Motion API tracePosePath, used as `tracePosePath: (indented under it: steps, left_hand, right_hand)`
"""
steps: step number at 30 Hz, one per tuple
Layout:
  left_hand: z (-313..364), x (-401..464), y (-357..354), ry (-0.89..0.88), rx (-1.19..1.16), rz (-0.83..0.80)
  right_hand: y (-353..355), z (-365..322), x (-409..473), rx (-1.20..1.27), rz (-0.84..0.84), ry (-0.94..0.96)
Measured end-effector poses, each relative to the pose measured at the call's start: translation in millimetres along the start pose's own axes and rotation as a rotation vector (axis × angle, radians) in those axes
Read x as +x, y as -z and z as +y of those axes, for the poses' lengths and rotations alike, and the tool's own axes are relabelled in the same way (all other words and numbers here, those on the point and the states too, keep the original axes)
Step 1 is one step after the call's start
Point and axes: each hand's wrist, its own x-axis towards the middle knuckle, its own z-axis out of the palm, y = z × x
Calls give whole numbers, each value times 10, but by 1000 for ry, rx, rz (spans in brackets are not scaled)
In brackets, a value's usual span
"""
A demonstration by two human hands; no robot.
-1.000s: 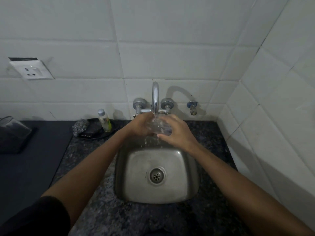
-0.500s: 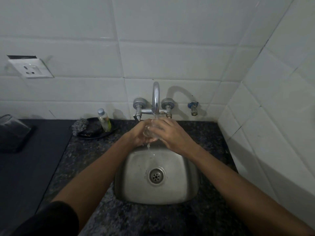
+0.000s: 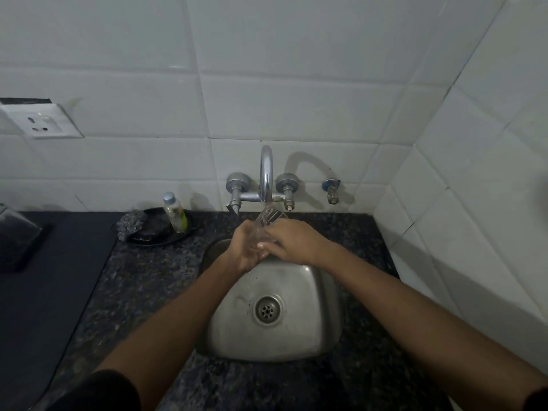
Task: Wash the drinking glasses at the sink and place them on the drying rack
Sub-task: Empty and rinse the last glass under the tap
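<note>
A steel sink [image 3: 311, 336] sits in the dark counter [image 3: 142, 280], with the tap [image 3: 266, 173] above it. The left hand [image 3: 244, 250] and right hand [image 3: 292, 241] both wrap their fingers around one glass [image 3: 268, 222], held under the tap over the sink. I think this is the rinsing step. Next, it must go to the rack, which I cannot see.

I am seeing a bench [image 3: 154, 280] in black stone with grey speckling, and a sink [image 3: 308, 330] showing dull silver steel. The wall tiles [image 3: 281, 108] are reading plain white. A clear glass [image 3: 268, 225] is showing colourless. The bottle [image 3: 175, 213] is showing yellow-green liquid under a pale blue cap.
</note>
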Motion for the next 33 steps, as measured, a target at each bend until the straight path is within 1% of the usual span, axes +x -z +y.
tracePosePath:
  steps: [2, 3, 5, 6, 7, 8, 10, 11, 14, 15, 16, 17, 18, 19, 20, 21, 22, 24, 25, 26, 27, 28, 30, 32, 33]
  left_hand:
    - [-28, -8, -26, 16, -63, 42]
    - [-25, 7, -3, 33, -45, 68]
    - [32, -2, -3, 61, 98, 131]
    - [80, -27, -13, 62, 172, 144]
    - [126, -14, 6, 60, 225, 151]
    - [158, -24, -8, 57, 242, 156]
    - [168, 13, 11, 29, 186, 191]
    - [152, 27, 11, 7, 138, 208]
    - [43, 83, -17, -55, -34, 201]
    - [24, 80, -22, -52, -45, 208]
    - [14, 71, -19, -31, -55, 208]
    - [19, 79, -2, 7, -29, 211]
    - [34, 83, 17, 62, 17, 211]
    - [73, 77, 39, 108, 84, 224]
    - [114, 73, 62, 120, 126, 221]
    - [147, 75, 60, 85, 162, 216]
    - [160, 68, 24, 22, 176, 224]
    - [162, 47, -76, -87, 131, 237]
    - [133, 44, -101, -129, 135, 261]
    - [86, 31, -105, -142, 112, 249]
    - [32, 15, -97, -144, 68, 212]
    - [4, 7, -74, -142, 31, 175]
    - [23, 23, 15, -105, 89, 137]
    - [95, 39, 41, -24, 201, 134]
    - [129, 57, 57, 7, 190, 147]
  right_hand:
    - [153, -38, 120, -44, -118, 10]
    - [217, -41, 167, -114, -162, 41]
    - [291, -41, 229, -327, -212, 159]
    - [275, -14, 251, -445, -215, 256]
    - [263, 1, 261, -547, -217, 338]
    - [244, 20, 272, -598, -220, 388]
    - [229, 8, 276, -613, -203, 417]
    - [236, -38, 274, -613, -193, 388]
    - [195, -108, 318, -504, -126, 221]
    - [236, -140, 312, -497, -169, 163]
    - [256, -135, 322, -500, -224, 170]
    - [292, -133, 325, -537, -266, 222]
    - [273, -74, 361, -596, -283, 310]
    - [266, -39, 380, -709, -308, 387]
    - [217, 34, 416, -781, -312, 446]
    - [199, 68, 433, -796, -294, 464]
    - [182, 80, 437, -732, -254, 453]
    - [193, 7, 396, -511, -150, 309]
    - [198, -72, 368, -406, -128, 178]
    - [175, -105, 346, -303, -111, 80]
    - [169, -95, 341, -272, -144, 22]
    - [176, -75, 337, -268, -199, 41]
    - [271, -95, 354, -441, -310, 170]
    - [195, 20, 391, -687, -337, 384]
    - [145, 100, 410, -775, -318, 410]
